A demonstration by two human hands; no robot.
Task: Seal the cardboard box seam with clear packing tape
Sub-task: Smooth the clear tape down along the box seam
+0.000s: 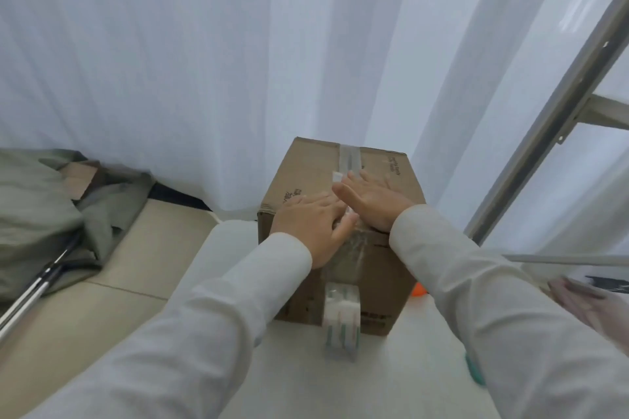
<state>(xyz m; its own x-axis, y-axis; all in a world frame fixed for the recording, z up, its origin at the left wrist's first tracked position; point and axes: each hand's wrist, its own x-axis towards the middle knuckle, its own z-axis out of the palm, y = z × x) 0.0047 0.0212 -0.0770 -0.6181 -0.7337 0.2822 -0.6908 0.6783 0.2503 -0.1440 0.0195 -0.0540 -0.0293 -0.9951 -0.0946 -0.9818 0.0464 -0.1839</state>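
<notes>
A brown cardboard box (306, 173) stands on a white table. Clear tape (350, 156) runs along its top seam and continues down the near face, where it looks wrinkled. My left hand (311, 224) lies flat on the box's near top edge, fingers spread, thumb pressing the tape at the edge. My right hand (371, 197) lies flat on the top beside the seam, fingers pointing left over the tape. The roll of clear packing tape (342, 316) hangs or rests against the near face of the box, at its foot, with the strip still attached.
White curtains hang behind the box. A grey-green cloth (41, 214) and metal poles (34, 286) lie on a beige surface at the left. A metal frame (558, 112) rises at the right. An orange object (419, 290) peeks out beside the box.
</notes>
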